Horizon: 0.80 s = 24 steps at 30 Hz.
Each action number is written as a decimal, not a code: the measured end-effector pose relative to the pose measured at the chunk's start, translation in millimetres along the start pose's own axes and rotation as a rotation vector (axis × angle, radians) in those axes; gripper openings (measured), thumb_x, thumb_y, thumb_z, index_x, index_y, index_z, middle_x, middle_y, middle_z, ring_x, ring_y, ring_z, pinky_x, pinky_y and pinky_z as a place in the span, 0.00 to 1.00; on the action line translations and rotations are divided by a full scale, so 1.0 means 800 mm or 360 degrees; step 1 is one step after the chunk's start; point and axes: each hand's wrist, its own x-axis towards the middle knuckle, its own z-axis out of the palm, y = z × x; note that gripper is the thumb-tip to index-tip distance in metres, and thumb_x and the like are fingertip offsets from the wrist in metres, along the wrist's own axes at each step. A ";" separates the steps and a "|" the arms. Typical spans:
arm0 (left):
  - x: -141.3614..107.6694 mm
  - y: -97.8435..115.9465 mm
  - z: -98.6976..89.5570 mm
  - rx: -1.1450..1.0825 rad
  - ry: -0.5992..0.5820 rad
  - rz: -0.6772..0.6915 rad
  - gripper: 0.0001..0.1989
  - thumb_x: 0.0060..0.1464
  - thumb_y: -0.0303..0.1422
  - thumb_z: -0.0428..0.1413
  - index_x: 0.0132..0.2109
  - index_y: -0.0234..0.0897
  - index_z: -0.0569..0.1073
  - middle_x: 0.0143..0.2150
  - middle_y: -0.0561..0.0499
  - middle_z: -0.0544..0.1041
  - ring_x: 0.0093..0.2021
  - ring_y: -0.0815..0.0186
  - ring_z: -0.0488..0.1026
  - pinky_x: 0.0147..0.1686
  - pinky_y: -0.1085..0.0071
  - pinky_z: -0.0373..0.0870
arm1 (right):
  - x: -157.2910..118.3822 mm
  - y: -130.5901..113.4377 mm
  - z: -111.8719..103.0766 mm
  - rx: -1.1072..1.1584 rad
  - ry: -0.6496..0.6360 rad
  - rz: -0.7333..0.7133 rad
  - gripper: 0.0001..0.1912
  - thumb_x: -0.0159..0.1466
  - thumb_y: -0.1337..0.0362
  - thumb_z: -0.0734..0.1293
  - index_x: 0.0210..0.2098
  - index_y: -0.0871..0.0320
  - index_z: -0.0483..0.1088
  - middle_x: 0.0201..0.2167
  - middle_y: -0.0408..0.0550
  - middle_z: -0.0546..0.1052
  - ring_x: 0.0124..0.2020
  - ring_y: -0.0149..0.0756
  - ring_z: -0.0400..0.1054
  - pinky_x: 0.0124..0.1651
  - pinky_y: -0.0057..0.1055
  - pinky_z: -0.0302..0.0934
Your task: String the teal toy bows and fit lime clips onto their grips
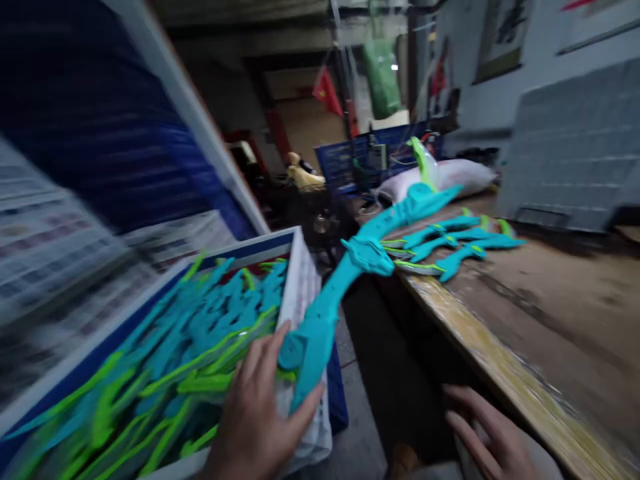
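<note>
My left hand (pixel 265 400) grips the lower end of a turquoise plastic toy bow (pixel 367 257), thumb on one side and fingers on the other. The bow slants up and to the right, with a raised ornament at its middle and a bright green piece at its far end. My right hand (pixel 493 433) is low at the right, near my lap, its fingers loosely stretched with nothing in them. Beside my left hand stands a white crate (pixel 295 280) full of similar turquoise and green toys (pixel 220 327), blurred by motion.
Several more turquoise toys (pixel 455 247) lie by the edge of a brown worktable (pixel 565 300) on the right. A pale sack (pixel 460 175) and a grey ribbed panel (pixel 570 147) stand farther back. White stacked crates (pixel 55 247) rise at the left. Dark floor shows between crate and table.
</note>
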 end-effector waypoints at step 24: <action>-0.029 0.259 0.221 -0.1989 -0.2573 -0.0557 0.30 0.35 0.58 0.71 0.33 0.35 0.79 0.26 0.47 0.80 0.27 0.59 0.76 0.29 0.67 0.75 | -0.139 0.044 -0.093 -0.0266 0.0127 0.0573 0.09 0.69 0.58 0.71 0.32 0.51 0.77 0.28 0.35 0.77 0.29 0.28 0.72 0.35 0.19 0.65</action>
